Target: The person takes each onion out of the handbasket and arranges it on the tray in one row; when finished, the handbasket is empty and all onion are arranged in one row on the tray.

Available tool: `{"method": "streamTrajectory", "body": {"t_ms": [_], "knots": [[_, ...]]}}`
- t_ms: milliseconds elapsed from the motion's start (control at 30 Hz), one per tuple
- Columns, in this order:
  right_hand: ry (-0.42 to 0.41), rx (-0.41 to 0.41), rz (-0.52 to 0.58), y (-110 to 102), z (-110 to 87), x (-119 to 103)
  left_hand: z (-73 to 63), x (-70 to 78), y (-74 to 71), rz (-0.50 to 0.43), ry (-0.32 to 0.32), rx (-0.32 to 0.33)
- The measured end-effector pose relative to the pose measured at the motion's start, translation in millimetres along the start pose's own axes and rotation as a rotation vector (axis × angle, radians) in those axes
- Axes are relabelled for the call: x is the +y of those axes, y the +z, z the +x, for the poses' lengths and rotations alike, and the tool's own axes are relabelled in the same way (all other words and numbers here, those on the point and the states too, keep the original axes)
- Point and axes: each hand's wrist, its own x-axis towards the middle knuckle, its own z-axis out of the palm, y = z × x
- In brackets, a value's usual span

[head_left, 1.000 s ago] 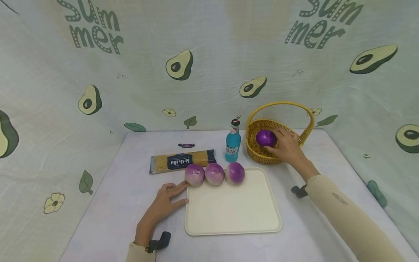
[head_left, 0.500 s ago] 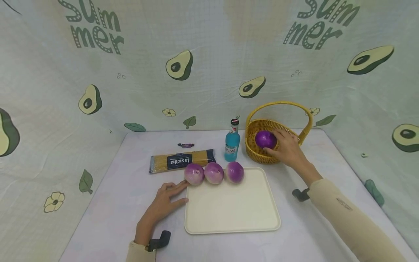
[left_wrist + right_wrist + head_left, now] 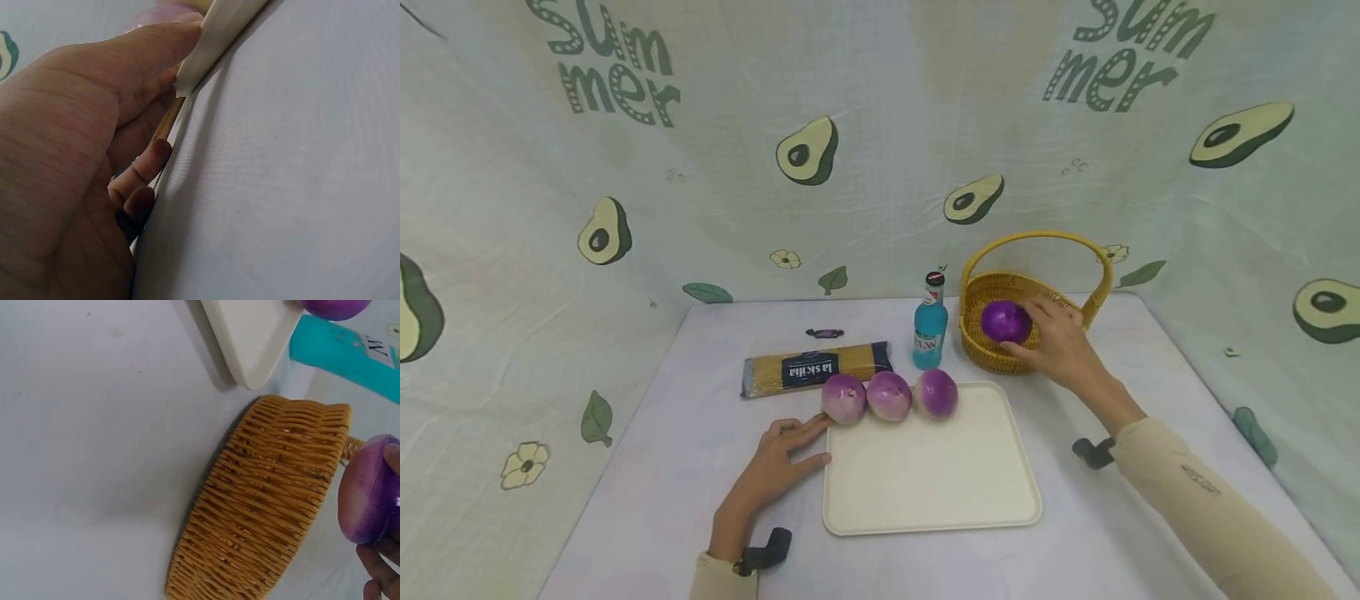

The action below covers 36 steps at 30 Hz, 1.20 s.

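My right hand (image 3: 1056, 343) holds a purple turnip (image 3: 1006, 322) between thumb and fingers over the wicker basket (image 3: 988, 362). In the right wrist view this turnip (image 3: 365, 490) is level with or above the basket rim, with a small gap between them. My left hand (image 3: 778, 467) rests at the left edge of the cream tray (image 3: 932, 475), thumb and fingertips touching its rim. Three purple-and-white turnips sit in a row along the tray's far edge: the left turnip (image 3: 844, 398) near my left fingertips, the middle turnip (image 3: 890, 396) and the right turnip (image 3: 936, 394).
A blue bottle (image 3: 930, 329) stands upright between tray and basket. Behind the tray lies a pack of spaghetti (image 3: 812, 368), with a small wrapped candy (image 3: 825, 333) farther back. The basket's tall handle (image 3: 1037, 235) arches over it. A patterned cloth (image 3: 880, 167) hangs behind the table.
My right hand and the held turnip have shifted very slightly toward me within the basket's opening. The left hand stays at the tray edge. The whole head view drifts a little.
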Motion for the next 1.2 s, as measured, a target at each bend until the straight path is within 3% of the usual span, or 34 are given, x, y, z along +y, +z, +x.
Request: {"method": "streamTrajectory", "body": {"t_ms": [200,467,1200], "knots": [[0.006,-0.015,-0.010,-4.1,-1.6,-6.2,-1.5,1.3,-1.1,-0.006,-0.017,0.000],[-0.010,0.001,0.003,-9.1,-5.5,-17.1,-1.3,0.9,-2.5,-0.012,0.033,0.018],[-0.069,0.038,0.055,-11.8,-29.5,-36.2,-1.7,-0.1,-0.7,-0.009,0.045,0.029]]}}
